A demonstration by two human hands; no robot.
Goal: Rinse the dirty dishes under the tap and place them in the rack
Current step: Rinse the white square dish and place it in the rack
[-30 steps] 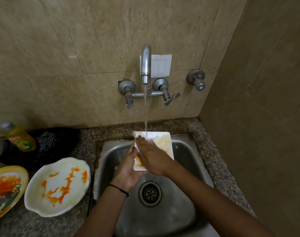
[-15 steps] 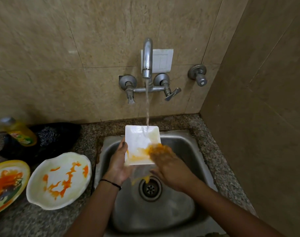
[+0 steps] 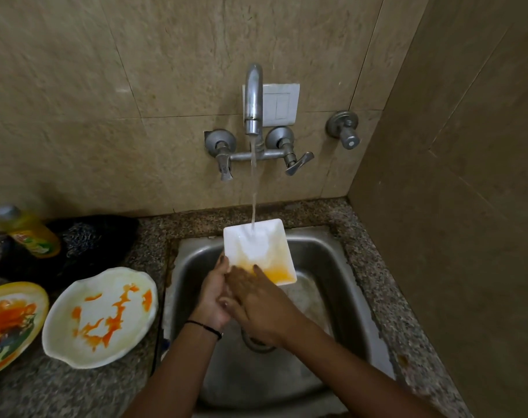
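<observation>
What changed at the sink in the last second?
The right hand slid from the middle of the square plate to its near edge; orange residue now sits along that edge. The left hand still holds the plate; the tap still runs; round white plate unmoved.

Below left hand [image 3: 213, 292] & right hand [image 3: 262, 306]: sink [image 3: 323, 257]. Beyond hands, on wall [image 3: 136, 86]: tap [image 3: 253, 98], w/ dish [image 3: 256, 245] beneath. L of left hand, on counter [image 3: 154, 236]: plate [image 3: 100, 318], then outer plate [image 3: 9, 321]. Behind both, far L: bottle [image 3: 30, 233], scrubber [image 3: 79, 236].

Three dirty dishes [image 3: 271, 251] [image 3: 100, 318] [image 3: 12, 321], two hands [image 3: 213, 300] [image 3: 262, 306], one tap [image 3: 253, 98], one sink [image 3: 332, 267], one soap bottle [image 3: 33, 236].
</observation>
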